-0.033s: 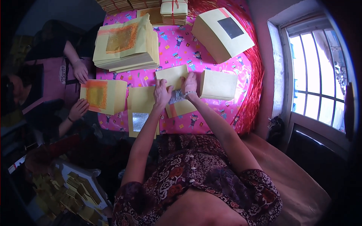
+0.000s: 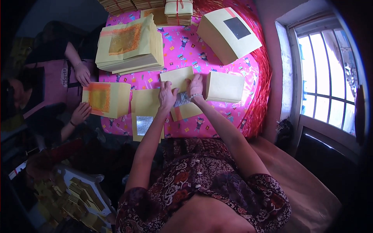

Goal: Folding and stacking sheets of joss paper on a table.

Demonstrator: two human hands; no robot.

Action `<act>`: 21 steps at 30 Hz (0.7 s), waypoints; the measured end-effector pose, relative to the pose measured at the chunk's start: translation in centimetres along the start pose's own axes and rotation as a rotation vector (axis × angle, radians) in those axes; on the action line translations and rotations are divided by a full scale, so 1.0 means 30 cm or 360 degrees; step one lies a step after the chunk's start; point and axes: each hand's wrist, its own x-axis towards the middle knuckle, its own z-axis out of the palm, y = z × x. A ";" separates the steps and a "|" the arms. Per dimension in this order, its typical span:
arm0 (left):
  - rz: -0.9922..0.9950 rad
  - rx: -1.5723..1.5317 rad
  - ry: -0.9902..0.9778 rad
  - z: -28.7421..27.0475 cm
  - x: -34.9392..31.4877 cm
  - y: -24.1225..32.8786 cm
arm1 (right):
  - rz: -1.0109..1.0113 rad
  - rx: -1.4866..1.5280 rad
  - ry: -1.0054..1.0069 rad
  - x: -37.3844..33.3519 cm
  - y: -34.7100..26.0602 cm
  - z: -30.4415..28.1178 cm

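My left hand [image 2: 167, 96] and my right hand [image 2: 195, 87] hold the two sides of a cream piece of joss paper [image 2: 178, 77], fingers closed at its edges. Below it lies a sheet with a silver foil patch [image 2: 182, 99], partly covered by my hands and the upper paper. Whether the two are one folded sheet I cannot tell. Left of my left hand is another yellow joss sheet [image 2: 147, 103] with a silver square, partly behind my forearm. Close to my right hand stands a neat cream paper stack [image 2: 225, 87].
A co-worker's two hands [image 2: 82, 74] touch a gold-and-orange joss sheet [image 2: 122, 100] at the left. Behind are a tall gold-patched stack [image 2: 151, 58], a leaning stack [image 2: 217, 29] and a tied bundle [image 2: 179, 8]. Red strands [image 2: 263, 93] line the pink table cover's [image 2: 182, 132] right edge.
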 end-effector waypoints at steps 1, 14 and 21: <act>-0.0038 0.0031 -0.0023 -0.001 -0.004 0.004 | -0.0123 -0.0029 0.0080 -0.013 -0.008 -0.013; -0.0041 0.0231 0.0035 0.055 -0.044 -0.013 | -0.0843 -0.0448 -0.0081 -0.095 0.065 0.010; 0.0172 0.0209 0.0320 0.087 -0.065 -0.064 | -0.0815 -0.0319 -0.0158 -0.098 0.096 0.029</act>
